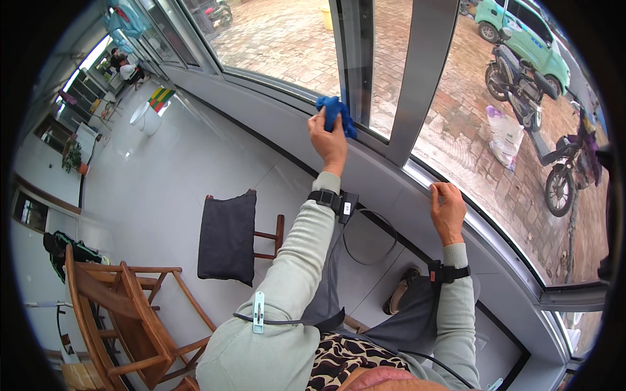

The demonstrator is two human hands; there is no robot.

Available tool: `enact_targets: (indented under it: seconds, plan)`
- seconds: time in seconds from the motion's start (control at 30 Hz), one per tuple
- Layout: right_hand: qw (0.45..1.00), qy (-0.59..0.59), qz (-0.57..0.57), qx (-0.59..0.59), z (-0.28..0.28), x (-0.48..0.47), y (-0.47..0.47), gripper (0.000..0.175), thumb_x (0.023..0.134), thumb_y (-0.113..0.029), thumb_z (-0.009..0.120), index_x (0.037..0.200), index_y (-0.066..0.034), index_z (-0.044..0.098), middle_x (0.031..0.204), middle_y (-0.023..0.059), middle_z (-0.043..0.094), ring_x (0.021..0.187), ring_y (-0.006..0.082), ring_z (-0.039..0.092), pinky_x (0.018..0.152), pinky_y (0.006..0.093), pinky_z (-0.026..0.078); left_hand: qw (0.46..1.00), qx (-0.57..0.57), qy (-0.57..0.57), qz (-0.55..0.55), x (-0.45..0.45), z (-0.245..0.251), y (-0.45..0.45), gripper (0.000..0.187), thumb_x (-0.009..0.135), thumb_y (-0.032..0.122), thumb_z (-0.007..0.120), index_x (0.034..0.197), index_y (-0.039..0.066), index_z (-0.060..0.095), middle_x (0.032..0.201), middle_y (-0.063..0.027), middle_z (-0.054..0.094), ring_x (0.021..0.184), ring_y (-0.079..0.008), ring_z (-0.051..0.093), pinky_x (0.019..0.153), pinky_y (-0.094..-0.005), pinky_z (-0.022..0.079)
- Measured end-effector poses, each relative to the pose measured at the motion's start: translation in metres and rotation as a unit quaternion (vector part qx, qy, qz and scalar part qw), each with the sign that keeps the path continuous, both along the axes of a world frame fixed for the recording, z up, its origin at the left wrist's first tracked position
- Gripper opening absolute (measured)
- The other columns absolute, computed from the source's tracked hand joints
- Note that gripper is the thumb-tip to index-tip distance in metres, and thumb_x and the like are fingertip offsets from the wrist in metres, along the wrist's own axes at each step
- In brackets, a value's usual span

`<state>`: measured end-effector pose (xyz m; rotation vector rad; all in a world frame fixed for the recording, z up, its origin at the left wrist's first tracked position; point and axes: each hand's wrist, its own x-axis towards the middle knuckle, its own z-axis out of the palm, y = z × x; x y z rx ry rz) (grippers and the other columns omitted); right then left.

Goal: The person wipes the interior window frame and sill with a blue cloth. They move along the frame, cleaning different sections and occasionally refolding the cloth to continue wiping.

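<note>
My left hand (327,139) grips a crumpled blue cloth (334,115) between thumb and fingers. The cloth touches the lower rail of the grey metal window frame (293,100), by the upright edge of a sliding pane. Farther right, my right hand (447,210) rests with bent fingers at the inner edge of the window sill (420,175), beneath a screened window section. Its fingertips are partly hidden, and no object shows in it. Both wrists wear black straps, the left with a small box and cable.
A folding stool with a dark cloth seat (227,237) stands on the tiles left of my arm. Wooden chairs (142,317) are at lower left. Farther off are a white bucket (145,119), a potted plant (73,159) and seated people. Motorbikes (518,85) stand outside.
</note>
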<state>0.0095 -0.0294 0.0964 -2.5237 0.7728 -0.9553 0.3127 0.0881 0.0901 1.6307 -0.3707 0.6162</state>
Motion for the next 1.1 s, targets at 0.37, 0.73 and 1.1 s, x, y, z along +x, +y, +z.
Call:
enact_targets:
  seconds: [0.37,0.73,1.1]
  plan:
    - [1.000,0.003,0.011,0.007,0.003,-0.002,0.001,0.013,0.099,-0.022,0.069,0.098,-0.0093,0.071,0.090,0.0056,0.066,0.086,0.0273,0.063,0.074,0.0395,0.052,0.991,-0.096,0.088,0.022,0.043,-0.015,-0.016,0.043,0.098,0.039,0.071,0.115,-0.001,0.066,0.105,-0.0209,0.065,0.093,-0.0388,0.065,0.084,-0.0472,0.051]
    - [1.000,0.028,-0.007,-0.005,0.005,0.000,0.004,0.014,0.101,-0.021,0.066,0.099,-0.0080,0.070,0.090,0.0076,0.066,0.087,0.0284,0.065,0.076,0.0398,0.052,0.972,0.083,-0.061,-0.209,-0.087,0.014,-0.003,0.031,0.091,0.021,0.077,0.110,0.004,0.059,0.103,-0.0171,0.060,0.095,-0.0404,0.062,0.082,-0.0471,0.051]
    - [0.999,0.011,0.020,-0.029,0.003,-0.004,0.002,0.012,0.101,-0.019,0.067,0.101,-0.0081,0.071,0.092,0.0069,0.067,0.089,0.0281,0.065,0.077,0.0398,0.053,0.996,0.076,0.008,0.038,0.021,0.005,0.012,0.031,0.087,0.029,0.078,0.102,0.005,0.064,0.099,-0.0170,0.062,0.094,-0.0417,0.064,0.082,-0.0497,0.051]
